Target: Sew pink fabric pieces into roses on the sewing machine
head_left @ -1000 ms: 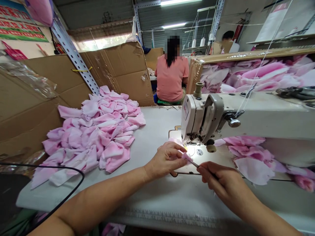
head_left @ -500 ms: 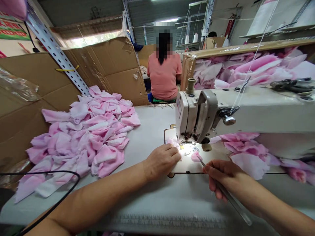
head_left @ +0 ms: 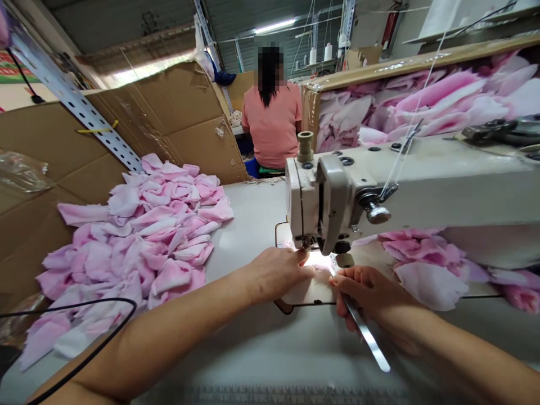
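Under the sewing machine's (head_left: 306, 208) head, a small pink fabric piece (head_left: 318, 261) lies in the bright lamp light by the needle; glare hides its details. My left hand (head_left: 278, 273) is at the left of the needle area, fingers closed together on the edge of the fabric, and its fingertips are partly hidden. Metal tweezers (head_left: 368, 337) are gripped in my right hand (head_left: 363, 287). Their tips reach the lit fabric from the right, while the handle end points down toward the table's front. Whether the tips pinch the fabric cannot be seen.
A big heap of pink-white fabric pieces (head_left: 143, 230) covers the table's left. More pieces (head_left: 430, 264) lie behind the machine arm, and a cardboard box (head_left: 311, 115) holds others. A ruler strip (head_left: 295, 394) runs along the front. Ahead sits a person (head_left: 272, 126). A black cable (head_left: 126, 301) crosses the left.
My right hand has brought the tweezers left and closer to the needle, beside my left hand. The pink bit at their tips has moved into the lit area. The view has shifted slightly.
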`<state>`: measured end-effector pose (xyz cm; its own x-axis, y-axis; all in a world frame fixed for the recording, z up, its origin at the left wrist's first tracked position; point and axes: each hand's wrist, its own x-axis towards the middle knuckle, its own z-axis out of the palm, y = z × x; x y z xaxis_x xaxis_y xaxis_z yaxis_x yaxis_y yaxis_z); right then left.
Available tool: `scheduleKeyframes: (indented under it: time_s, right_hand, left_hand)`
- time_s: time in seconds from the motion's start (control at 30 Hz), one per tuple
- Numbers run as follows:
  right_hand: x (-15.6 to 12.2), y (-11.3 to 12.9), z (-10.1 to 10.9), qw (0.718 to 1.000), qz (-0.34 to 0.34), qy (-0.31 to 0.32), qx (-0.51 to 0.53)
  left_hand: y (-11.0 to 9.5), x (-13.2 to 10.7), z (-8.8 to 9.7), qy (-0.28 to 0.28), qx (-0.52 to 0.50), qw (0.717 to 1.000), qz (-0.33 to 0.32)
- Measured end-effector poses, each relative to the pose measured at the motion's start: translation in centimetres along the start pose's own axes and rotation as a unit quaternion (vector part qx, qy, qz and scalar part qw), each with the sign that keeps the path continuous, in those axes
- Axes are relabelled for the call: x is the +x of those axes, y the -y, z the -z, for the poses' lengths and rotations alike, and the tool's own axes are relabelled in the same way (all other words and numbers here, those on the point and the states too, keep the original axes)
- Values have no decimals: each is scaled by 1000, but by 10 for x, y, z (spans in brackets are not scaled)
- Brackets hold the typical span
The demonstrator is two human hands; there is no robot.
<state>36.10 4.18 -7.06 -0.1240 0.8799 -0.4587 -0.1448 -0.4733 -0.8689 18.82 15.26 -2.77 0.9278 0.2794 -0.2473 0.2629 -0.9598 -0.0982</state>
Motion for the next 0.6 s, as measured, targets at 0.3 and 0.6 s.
scheduleKeyframes:
  time_s: [0.3, 0.6]
  right_hand:
    - [6, 13, -11, 999, -21, -20, -17]
    - [11, 11, -29, 999, -8, -28, -44]
  left_hand:
    - [7, -10, -29, -177, 0, 984, -11]
    - [0, -8, -36, -251, 19, 968, -6]
